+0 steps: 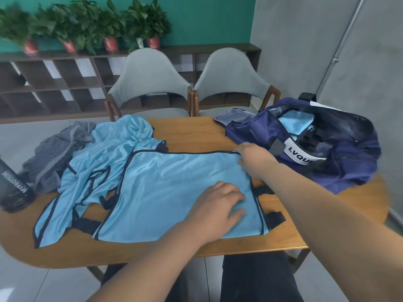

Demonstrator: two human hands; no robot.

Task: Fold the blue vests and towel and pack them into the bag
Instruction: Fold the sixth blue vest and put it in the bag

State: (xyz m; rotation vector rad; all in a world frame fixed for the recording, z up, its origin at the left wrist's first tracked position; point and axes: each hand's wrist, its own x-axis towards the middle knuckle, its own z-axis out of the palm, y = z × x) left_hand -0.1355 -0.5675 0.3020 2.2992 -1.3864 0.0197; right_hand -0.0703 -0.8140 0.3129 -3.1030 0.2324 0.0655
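**A:** Where are the hands?

**B:** Both are on the flat vest (174, 188), which lies spread on the wooden counter (196, 131) in front of the person. The left hand (220, 205) rests palm down on the vest's near right part. Its fingers are straight and a little spread, and it holds nothing.

**A:** And the other one?

**B:** The right hand (250, 155) is at the vest's far right corner, touching the dark-trimmed edge. Its fingers point away and are hidden behind the back of the hand. I cannot tell whether they pinch the cloth or only lie on it.

**A:** What about the rest of the cloth?

**B:** A crumpled vest (109, 153), the same light blue with dark trim, is heaped against the flat one's left edge. I cannot tell whether the heap is more than 1 garment. Left of it the grey striped towel (56, 158) lies bunched, touching the heap.

**A:** And the bag?

**B:** The navy bag (340, 171) sits at the counter's far right, just beside the right hand, with its top open. A folded blue piece (296, 123) shows inside. The front of the bag carries a white label with black letters.

**A:** Anything else?

**B:** A black bottle (13, 188) stands at the left edge, beside the towel. Behind the counter are 2 grey chairs (150, 77). Farther back, a dark shelf (54, 83) carries potted plants (87, 25).
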